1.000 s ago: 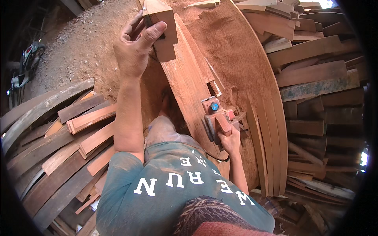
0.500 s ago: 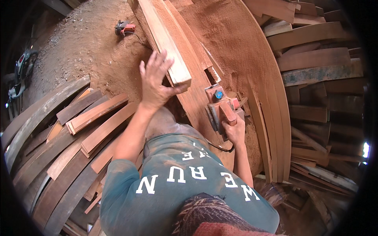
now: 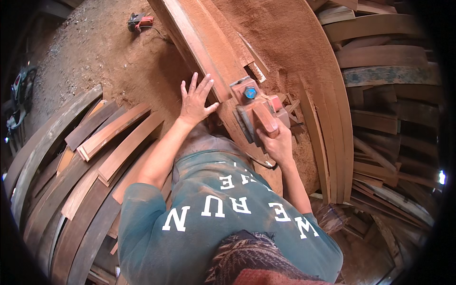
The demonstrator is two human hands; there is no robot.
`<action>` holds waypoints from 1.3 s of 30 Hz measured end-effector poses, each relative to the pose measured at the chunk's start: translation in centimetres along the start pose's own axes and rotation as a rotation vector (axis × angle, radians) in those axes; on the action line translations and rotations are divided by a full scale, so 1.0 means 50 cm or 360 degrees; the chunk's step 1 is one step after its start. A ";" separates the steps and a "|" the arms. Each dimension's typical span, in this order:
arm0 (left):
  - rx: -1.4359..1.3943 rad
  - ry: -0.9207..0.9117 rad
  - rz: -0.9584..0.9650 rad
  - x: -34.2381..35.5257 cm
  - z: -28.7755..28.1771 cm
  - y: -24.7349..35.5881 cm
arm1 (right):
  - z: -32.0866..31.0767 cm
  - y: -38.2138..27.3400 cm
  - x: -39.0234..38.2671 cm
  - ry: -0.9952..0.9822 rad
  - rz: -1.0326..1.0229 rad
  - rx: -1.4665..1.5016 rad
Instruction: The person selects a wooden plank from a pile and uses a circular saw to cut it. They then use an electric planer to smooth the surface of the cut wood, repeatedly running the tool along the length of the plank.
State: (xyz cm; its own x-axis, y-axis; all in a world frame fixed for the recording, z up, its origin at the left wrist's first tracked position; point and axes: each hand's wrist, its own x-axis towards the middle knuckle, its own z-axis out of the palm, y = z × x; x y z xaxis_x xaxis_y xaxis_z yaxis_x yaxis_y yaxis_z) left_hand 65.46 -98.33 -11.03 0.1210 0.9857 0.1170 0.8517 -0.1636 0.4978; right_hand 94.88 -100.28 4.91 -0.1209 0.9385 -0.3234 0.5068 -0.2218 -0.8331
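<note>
My right hand point(image 3: 279, 144) is wrapped round the rear handle of an electric planer point(image 3: 259, 111), a dusty reddish tool with a blue front knob. The planer sits over a wide board point(image 3: 228, 111), just right of the near end of a long squared timber point(image 3: 194, 50). That timber lies along the board, with a reddish-brown face up and a pale strip on its left edge. My left hand point(image 3: 196, 102) is open at the timber's near end, fingers spread and pointing away from me. Whether its fingertips touch the wood, I cannot tell.
Curved wooden pieces point(image 3: 111, 147) are heaped on the left, and more curved planks point(image 3: 384, 57) are stacked on the right. A red power tool point(image 3: 141, 22) with a cord lies on the ground at the far left. Sawdust point(image 3: 280, 42) covers the area beyond the planer.
The timber now shows a reddish face where a pale one was up. The planer has moved forward and slightly left in my right hand. My left hand has shifted a little right and nearer.
</note>
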 end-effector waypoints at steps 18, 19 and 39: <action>0.0069 -0.0365 0.0877 0.165 -0.179 0.003 | 0.156 -0.023 0.072 -0.0082 -0.0050 -0.0009; 0.0093 -0.0401 0.0900 0.178 -0.178 -0.005 | 0.159 -0.027 0.081 -0.0077 -0.0072 -0.0037; -0.0454 0.0273 -0.0178 0.297 -0.251 -0.261 | 0.280 -0.231 0.383 -0.0052 -0.0080 -0.0184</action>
State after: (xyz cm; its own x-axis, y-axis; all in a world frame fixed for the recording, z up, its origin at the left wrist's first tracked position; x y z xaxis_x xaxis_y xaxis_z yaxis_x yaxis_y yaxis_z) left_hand 49.72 -82.05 -5.00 -0.0729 0.9812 0.1788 0.6750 -0.0835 0.7331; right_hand 74.73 -83.47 2.06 -0.1754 0.9382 -0.2983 0.5940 -0.1408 -0.7921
